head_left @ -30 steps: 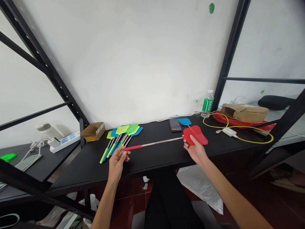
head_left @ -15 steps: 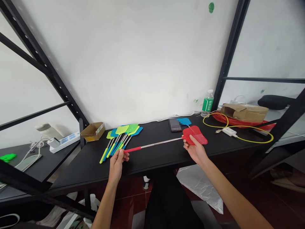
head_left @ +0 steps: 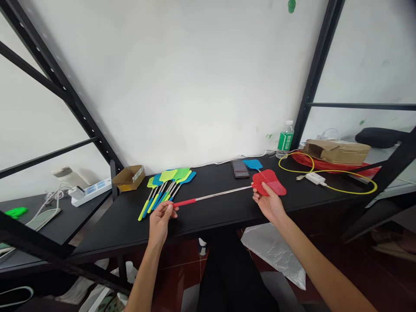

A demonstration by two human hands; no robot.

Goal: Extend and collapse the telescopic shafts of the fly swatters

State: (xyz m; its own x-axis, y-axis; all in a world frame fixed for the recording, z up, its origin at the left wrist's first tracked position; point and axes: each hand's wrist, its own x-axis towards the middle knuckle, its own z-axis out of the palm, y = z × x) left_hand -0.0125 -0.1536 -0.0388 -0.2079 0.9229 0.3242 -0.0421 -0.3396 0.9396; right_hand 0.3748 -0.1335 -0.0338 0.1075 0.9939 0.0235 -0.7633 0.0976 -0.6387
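A red fly swatter [head_left: 224, 193] with a long metal shaft stretches level above the front of the black table, between my two hands. My left hand [head_left: 162, 216] is closed on the end of its red handle. At the other end, my right hand [head_left: 268, 201] grips the perforated red head, thumb on top near the neck. Just behind my left hand lies a fanned group of several fly swatters [head_left: 167, 176], lime, green and blue, handles toward me. A blue fly swatter [head_left: 253, 164] lies farther back, behind the red head, its handle hidden.
On the black table [head_left: 130, 234] stand an open cardboard box [head_left: 128, 178] at left and a water bottle [head_left: 285, 139] at back right. Beside the blue swatter is a dark, blurred-out item [head_left: 240, 169]. A yellow cable [head_left: 351, 192] loops at right; a power strip [head_left: 92, 192] lies left.
The view has shifted slightly, so everything sits a little farther right. Both hands keep hold of the red fly swatter, with the left fingers slightly adjusted on the handle end.
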